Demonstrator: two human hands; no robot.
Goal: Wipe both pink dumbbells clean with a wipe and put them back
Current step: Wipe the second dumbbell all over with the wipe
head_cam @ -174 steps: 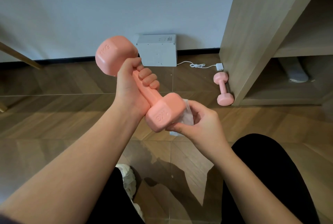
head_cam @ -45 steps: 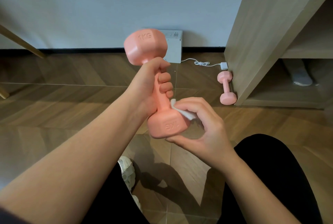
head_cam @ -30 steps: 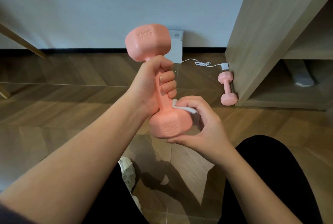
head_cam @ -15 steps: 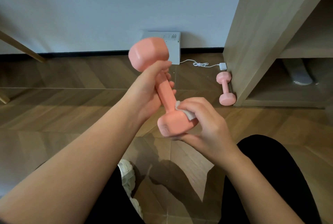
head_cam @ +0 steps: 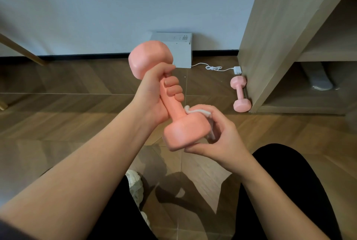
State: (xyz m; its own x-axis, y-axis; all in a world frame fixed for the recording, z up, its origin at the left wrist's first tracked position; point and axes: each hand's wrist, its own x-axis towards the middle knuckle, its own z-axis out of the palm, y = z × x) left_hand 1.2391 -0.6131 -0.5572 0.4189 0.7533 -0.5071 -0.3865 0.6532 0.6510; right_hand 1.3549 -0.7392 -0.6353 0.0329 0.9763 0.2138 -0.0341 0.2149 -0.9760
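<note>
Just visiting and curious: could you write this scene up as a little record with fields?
Left hand: grips the held dumbbell by its handle, tilted, above the floor
Right hand: presses the white wipe against that dumbbell's lower head
Other dumbbell: lies on the floor beside the shelf unit
Background: white box at the wall, white cable beside it
Stage: wiping under way; held dumbbell not yet put back

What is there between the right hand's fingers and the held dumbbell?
The head view shows a white wipe there: the right hand presses it on the lower head of the dumbbell, whose handle the left hand grips.
</note>
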